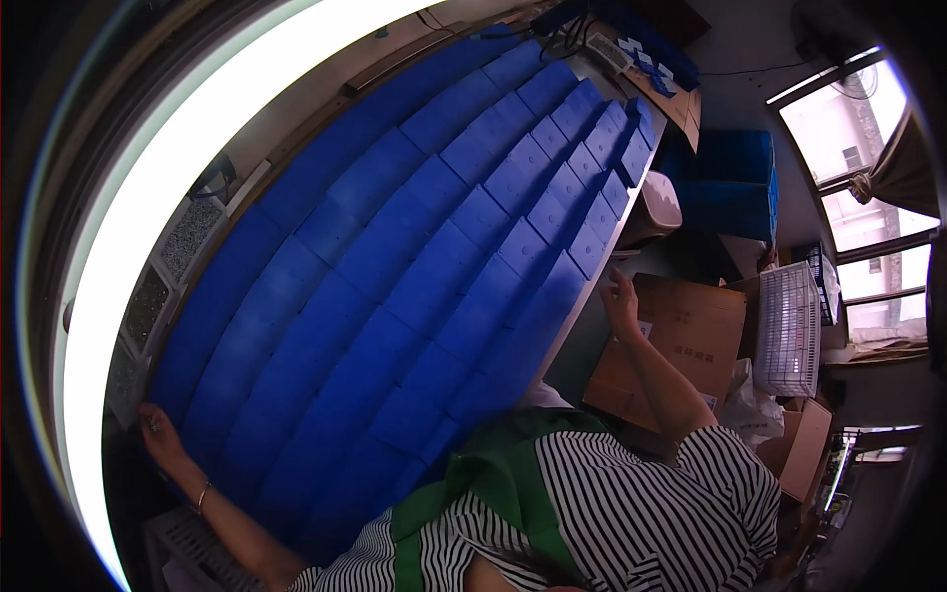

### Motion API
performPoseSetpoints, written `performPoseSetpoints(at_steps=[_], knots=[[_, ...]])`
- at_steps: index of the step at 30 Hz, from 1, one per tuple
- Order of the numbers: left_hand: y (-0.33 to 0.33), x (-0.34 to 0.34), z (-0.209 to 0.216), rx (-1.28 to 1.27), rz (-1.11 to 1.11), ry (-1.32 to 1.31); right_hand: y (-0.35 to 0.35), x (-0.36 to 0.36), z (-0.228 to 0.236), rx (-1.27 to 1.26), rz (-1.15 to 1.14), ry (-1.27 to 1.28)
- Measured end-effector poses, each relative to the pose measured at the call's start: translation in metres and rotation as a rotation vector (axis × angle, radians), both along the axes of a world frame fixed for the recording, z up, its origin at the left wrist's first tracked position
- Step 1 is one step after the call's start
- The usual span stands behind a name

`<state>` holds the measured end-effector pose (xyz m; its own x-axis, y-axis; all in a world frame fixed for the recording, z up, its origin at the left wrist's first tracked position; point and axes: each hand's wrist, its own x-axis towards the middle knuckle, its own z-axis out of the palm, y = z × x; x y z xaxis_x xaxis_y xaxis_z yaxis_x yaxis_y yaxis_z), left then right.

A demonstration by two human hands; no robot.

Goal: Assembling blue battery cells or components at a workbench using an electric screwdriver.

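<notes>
Overlapping rows of blue rectangular panels (424,276) cover the long table (604,245) in front of me. Several panels toward the far right carry a small round mark. At the table's left edge, beside the near end of the rows, my left hand (163,439) is closed; something small and shiny shows at its fingers, too small to name. My right hand (621,308) hangs in the air just past the table's right edge, in front of a cardboard box. Its fingers are loosely bent and apart, with nothing seen in them.
Trays of small grey parts (189,237) line the left edge under a bright lamp (128,237). On the right stand a cardboard box (691,321), a white plastic crate (789,326), a blue bin (725,183) and a pale stool (661,202). Cables lie at the far end.
</notes>
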<state>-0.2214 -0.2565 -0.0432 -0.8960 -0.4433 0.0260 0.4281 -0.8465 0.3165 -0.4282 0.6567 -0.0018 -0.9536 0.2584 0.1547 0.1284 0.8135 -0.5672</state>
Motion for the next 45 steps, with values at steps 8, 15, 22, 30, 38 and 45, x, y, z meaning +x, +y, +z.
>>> performPoseSetpoints(at_steps=[8,15,22,30,38,45], knots=[[0.238,-0.003,0.051,0.089,0.018,-0.226,0.012,-0.049,-0.011,-0.605,0.003,-0.184],[0.395,-0.070,0.113,-0.115,-0.074,-0.391,0.117,-0.110,-0.005,-0.499,-0.043,-0.113],[0.624,-0.170,0.110,-0.336,-0.509,-0.807,0.229,-0.278,0.034,-0.081,0.150,0.185],[0.894,-0.342,0.088,-0.119,-1.101,-0.690,0.354,-0.475,0.010,0.258,0.253,0.256],[1.034,-0.481,0.061,-0.243,-1.244,-0.624,0.351,-0.556,-0.001,0.231,0.302,-0.061],[1.065,-0.507,0.032,-0.172,-1.075,-0.707,0.383,-0.536,-0.020,-0.026,0.365,0.085]])
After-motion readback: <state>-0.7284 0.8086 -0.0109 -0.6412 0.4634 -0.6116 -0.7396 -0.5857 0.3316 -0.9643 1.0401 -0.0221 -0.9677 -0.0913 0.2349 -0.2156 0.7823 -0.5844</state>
